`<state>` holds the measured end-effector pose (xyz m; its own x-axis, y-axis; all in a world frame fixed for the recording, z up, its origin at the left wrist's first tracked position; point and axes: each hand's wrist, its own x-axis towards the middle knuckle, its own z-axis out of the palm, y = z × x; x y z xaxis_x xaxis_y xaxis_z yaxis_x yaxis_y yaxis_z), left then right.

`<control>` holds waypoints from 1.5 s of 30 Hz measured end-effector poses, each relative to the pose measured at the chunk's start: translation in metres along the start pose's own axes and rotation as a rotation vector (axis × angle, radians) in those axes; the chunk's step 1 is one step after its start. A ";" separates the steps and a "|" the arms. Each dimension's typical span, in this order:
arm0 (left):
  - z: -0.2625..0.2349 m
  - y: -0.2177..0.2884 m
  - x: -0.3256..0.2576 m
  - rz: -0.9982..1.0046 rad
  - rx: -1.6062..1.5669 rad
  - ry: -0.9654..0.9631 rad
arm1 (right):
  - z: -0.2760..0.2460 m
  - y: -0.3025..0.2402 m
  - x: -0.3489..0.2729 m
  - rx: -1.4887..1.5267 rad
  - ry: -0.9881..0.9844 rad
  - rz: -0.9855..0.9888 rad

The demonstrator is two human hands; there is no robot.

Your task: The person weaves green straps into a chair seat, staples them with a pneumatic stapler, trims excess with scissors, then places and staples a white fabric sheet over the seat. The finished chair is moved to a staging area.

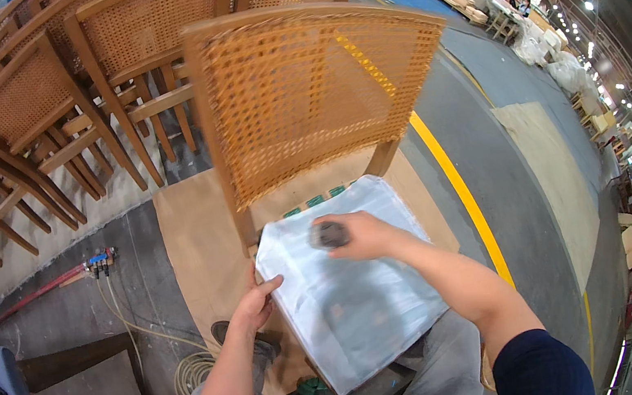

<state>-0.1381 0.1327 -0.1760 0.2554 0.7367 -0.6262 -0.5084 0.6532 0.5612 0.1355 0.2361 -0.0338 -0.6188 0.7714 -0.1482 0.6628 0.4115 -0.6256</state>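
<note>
In front of me stands a wooden chair with a woven cane backrest (302, 109), smeared by motion. Its seat (373, 296) is wrapped in clear, shiny plastic film over a pale surface. My left hand (255, 301) grips the seat's left edge, thumb on top and fingers down the side. Above the far part of the seat, my right hand (369, 236) is closed around a short, dark, roundish thing (331, 234). Blur hides what kind of thing it is, and whether it touches the film cannot be made out.
Several similar cane-backed chairs (141, 35) are crowded at the far left. Brown cardboard (187, 218) lies beneath the chair. A coiled hose (193, 374) and a red bar (42, 293) with blue fittings are on the floor at left. A yellow floor line (458, 183) runs along the right.
</note>
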 end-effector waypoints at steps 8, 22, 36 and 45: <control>-0.009 0.033 -0.046 0.134 1.079 0.448 | -0.065 0.076 -0.059 0.486 0.116 0.626; 0.039 0.049 -0.020 0.223 1.516 0.329 | -0.043 0.084 0.034 0.536 0.323 0.713; 0.011 0.047 -0.035 0.274 1.010 0.704 | -0.035 0.058 0.032 0.590 0.356 0.704; -0.026 0.013 0.048 0.427 0.538 0.691 | 0.041 -0.050 0.064 0.678 -0.056 0.528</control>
<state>-0.1542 0.1723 -0.2133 -0.4891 0.7773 -0.3956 0.0414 0.4737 0.8797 0.0461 0.2450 -0.0434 -0.3324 0.7479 -0.5746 0.4853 -0.3868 -0.7842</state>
